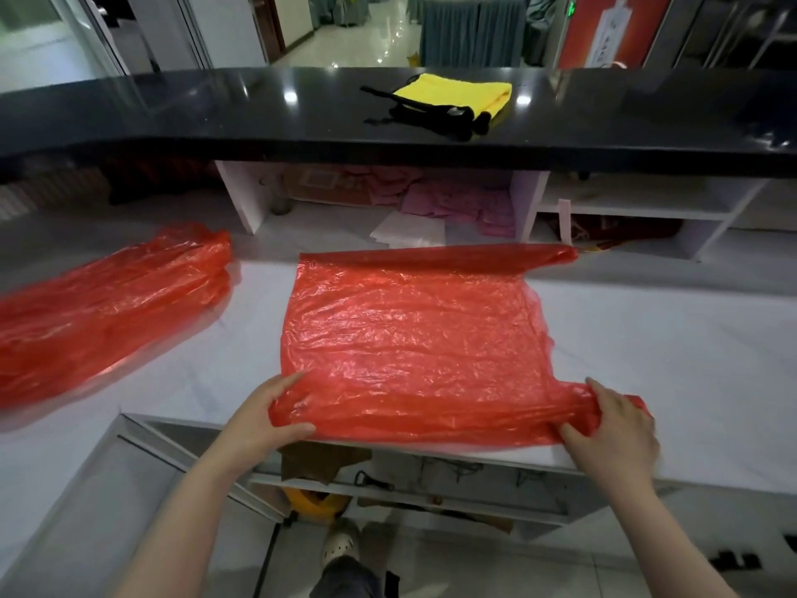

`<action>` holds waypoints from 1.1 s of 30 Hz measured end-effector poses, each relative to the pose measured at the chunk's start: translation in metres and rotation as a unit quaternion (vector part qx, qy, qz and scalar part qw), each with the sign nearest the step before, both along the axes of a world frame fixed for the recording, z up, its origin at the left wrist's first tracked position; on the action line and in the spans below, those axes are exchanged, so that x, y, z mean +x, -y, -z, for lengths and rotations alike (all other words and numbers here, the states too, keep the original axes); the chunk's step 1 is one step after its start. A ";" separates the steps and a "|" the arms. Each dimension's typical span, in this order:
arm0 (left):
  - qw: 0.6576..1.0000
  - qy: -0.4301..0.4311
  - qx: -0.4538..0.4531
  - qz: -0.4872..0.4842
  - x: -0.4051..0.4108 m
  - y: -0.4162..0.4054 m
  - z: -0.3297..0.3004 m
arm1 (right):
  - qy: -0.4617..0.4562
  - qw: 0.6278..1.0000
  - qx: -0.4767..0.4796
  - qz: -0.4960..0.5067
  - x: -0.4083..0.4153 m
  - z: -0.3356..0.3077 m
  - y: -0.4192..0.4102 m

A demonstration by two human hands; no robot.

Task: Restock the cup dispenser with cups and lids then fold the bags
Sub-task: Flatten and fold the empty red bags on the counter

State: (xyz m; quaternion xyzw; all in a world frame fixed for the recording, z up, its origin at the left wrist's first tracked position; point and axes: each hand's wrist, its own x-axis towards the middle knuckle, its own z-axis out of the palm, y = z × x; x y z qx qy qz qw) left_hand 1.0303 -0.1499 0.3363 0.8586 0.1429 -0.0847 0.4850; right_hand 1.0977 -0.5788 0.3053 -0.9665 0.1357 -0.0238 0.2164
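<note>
A red plastic bag (409, 334) lies flat on the white counter (647, 338) in front of me, its near edge folded over into a thick band. My left hand (263, 418) grips the band's left end, thumb underneath and fingers on top. My right hand (612, 429) pinches the band's right end by the bag's handle. A second red plastic bag (108, 308) lies stretched out on the counter at the left, touched by neither hand. No cups, lids or dispenser show in view.
A raised black countertop (258, 110) runs across the back with a yellow cloth (457, 94) and a black strap (431, 114) on it. Shelf cubbies (388, 196) below it hold pink papers. Under the counter's near edge are open shelves with a yellow object (315, 504).
</note>
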 end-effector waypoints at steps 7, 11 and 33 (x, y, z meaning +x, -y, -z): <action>0.997 0.020 0.060 -0.034 -0.003 -0.001 0.005 | 0.001 0.999 0.019 0.044 0.008 -0.002 -0.007; 0.993 0.036 0.107 -0.032 -0.009 0.001 0.013 | -0.003 0.999 0.006 0.044 0.016 0.000 -0.008; 0.966 0.082 0.226 -0.100 -0.006 0.019 0.018 | -0.012 0.999 0.007 0.031 0.022 0.000 -0.008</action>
